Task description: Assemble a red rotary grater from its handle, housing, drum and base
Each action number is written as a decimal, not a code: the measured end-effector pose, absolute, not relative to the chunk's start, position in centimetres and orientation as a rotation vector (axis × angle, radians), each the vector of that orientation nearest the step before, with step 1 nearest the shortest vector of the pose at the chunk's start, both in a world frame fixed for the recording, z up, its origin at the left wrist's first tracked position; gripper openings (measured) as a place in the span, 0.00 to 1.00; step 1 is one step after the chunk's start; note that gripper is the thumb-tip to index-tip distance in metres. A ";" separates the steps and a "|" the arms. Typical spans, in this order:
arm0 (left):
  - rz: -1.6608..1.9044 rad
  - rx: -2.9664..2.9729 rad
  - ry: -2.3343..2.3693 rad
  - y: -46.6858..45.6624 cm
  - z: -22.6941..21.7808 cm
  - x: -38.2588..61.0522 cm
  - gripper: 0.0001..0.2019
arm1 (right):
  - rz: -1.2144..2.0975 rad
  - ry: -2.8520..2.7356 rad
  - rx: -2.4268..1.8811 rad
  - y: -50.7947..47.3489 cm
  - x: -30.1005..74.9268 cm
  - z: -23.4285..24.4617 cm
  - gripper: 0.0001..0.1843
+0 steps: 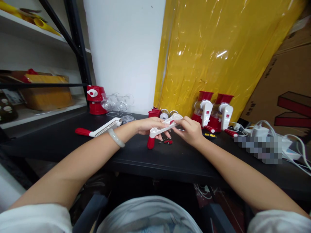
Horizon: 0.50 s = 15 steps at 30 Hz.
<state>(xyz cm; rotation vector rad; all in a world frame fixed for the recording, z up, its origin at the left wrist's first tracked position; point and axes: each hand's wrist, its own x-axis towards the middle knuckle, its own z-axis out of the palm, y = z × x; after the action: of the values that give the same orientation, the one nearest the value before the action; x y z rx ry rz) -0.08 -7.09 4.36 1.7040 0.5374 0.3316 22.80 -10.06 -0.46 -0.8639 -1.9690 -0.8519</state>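
Both hands are on a white crank handle with a red grip that hangs down at its near end. My left hand supports it from behind and below, some fingers showing under the arm. The fingers of my right hand are closed at the crank's far end, beside a small red piece on its hollow side. Whether they pinch that piece is hidden. On the black table below lie a red part and several small screws. Another white crank handle rests beyond my left forearm.
Two red-and-white rotary graters stand at the back right, near a yellow-black screwdriver. A red grater base and clear plastic parts are at the back left. White cables lie right; shelving rises left.
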 end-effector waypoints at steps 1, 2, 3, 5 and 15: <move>0.341 1.706 0.535 -6.9 4.3 -0.1 0.17 | -0.828 -1.977 -0.863 -10.0 22.8 -0.5 0.10; 0.348 1.712 0.531 -6.7 4.2 -0.1 0.17 | -0.797 -1.987 -0.858 -10.0 22.8 -0.5 0.10; 0.354 1.719 0.526 -6.5 4.1 -0.2 0.17 | -0.756 -2.003 -0.847 -9.9 22.8 -0.6 0.11; 0.363 1.743 0.511 -5.9 4.0 -0.4 0.17 | -0.649 -2.027 -0.821 -9.9 22.9 -0.7 0.13; 0.432 2.165 0.793 -4.8 4.0 -1.5 0.12 | -0.351 -2.491 -0.859 -10.1 21.5 -1.0 0.07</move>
<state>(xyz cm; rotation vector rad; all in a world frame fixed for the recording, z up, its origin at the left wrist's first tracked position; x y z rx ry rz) -1.54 -4.78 4.03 2.1653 0.7932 0.4316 21.54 -10.06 -1.04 -0.8592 -2.4909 -0.3510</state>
